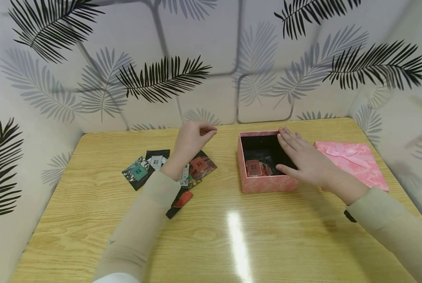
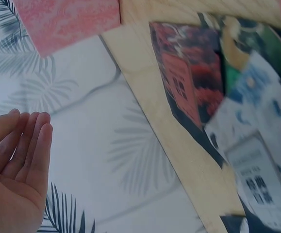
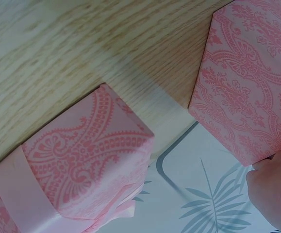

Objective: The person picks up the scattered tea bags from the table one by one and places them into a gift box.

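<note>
My left hand (image 1: pixel 193 139) hovers over the cluster of cards, thumb close to loosely bent fingers. In the left wrist view that hand (image 2: pixel 21 170) has nothing between thumb and fingers. Beneath it lie several dark square cards with coloured labels: a red one (image 1: pixel 203 165), a green one (image 1: pixel 138 171) and a white-labelled one (image 1: pixel 156 160). My right hand (image 1: pixel 306 161) rests on the right side of an open pink box (image 1: pixel 267 184), fingers extended over its back corner. Inside the black interior, a red-labelled card (image 1: pixel 254 168) lies at the front left.
Right of the box lies its pink patterned lid (image 1: pixel 356 161) with a ribbon bow, also close in the right wrist view. A black card with a red patch (image 1: pixel 182 199) sits nearest me among the cards. The wooden table (image 1: pixel 211 243) meets a leaf-patterned backdrop (image 1: pixel 211 94).
</note>
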A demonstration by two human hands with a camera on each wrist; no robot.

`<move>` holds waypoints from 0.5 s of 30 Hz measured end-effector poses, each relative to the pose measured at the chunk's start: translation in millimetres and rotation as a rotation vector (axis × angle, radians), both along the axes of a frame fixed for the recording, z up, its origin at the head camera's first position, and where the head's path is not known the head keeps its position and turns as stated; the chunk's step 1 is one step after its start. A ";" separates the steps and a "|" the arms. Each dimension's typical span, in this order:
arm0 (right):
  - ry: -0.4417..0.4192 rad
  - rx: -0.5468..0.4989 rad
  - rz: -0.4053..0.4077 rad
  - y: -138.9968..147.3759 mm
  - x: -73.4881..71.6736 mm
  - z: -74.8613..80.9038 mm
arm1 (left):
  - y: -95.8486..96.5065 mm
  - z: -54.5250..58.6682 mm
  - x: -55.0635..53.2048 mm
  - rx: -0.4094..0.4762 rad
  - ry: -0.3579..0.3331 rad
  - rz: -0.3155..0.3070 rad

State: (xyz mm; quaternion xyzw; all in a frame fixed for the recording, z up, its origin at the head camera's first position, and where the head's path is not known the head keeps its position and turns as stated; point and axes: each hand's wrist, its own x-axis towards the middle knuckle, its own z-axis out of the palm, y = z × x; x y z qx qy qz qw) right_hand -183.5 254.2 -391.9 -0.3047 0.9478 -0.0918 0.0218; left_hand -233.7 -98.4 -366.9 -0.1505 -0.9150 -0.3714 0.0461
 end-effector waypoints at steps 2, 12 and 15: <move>-0.003 0.000 0.000 0.1 0.1 -0.2 | -8.2 -1.8 -0.2 0.004 0.004 0.020; 0.016 -0.003 0.007 0.8 -0.7 -1.4 | -53.1 -9.3 2.1 0.023 0.021 0.092; 0.021 -0.006 0.009 0.9 -1.1 -2.1 | -66.3 -12.0 2.9 0.021 0.034 0.114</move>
